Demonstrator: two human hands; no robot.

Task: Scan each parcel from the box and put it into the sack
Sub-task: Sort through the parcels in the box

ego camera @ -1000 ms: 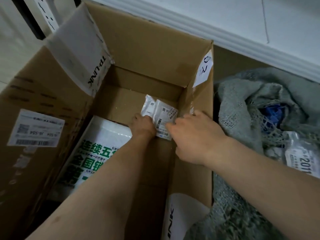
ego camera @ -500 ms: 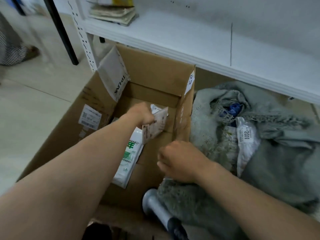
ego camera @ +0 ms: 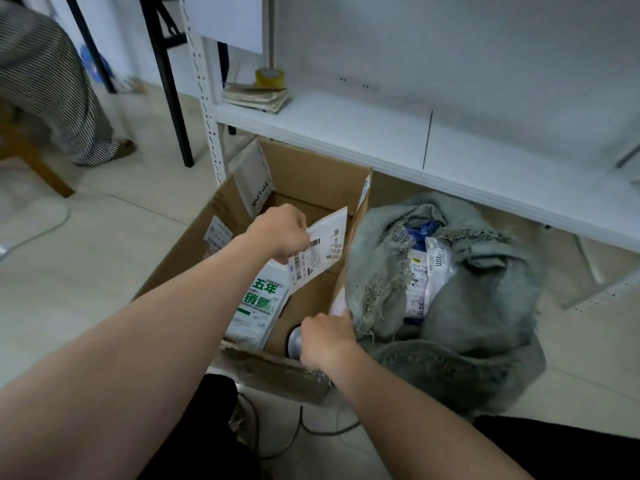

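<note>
- The frayed grey-green woven sack (ego camera: pixel 485 323) is slumped open just right of the box; its soft mouth is judged to yield easily.
- A white-and-green plastic mailer (ego camera: pixel 258 306) is left lying in the brown cardboard box (ego camera: pixel 311 181).
- The small flat white labelled parcel (ego camera: pixel 320 251) is pinched at its left edge by the left hand (ego camera: pixel 277 233) above the box; it is judged light, floppy and slick.
- The grey handheld scanner (ego camera: pixel 294 341) is gripped by the right hand (ego camera: pixel 327 337).

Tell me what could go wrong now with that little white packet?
The left hand pinches the small parcel by one edge over the box, so it might flop and its label may scan badly. The right hand grips the scanner; a cable loops on the floor nearby and could snag. The mouth of the sack sags, so a tossed parcel might slide off.
</note>
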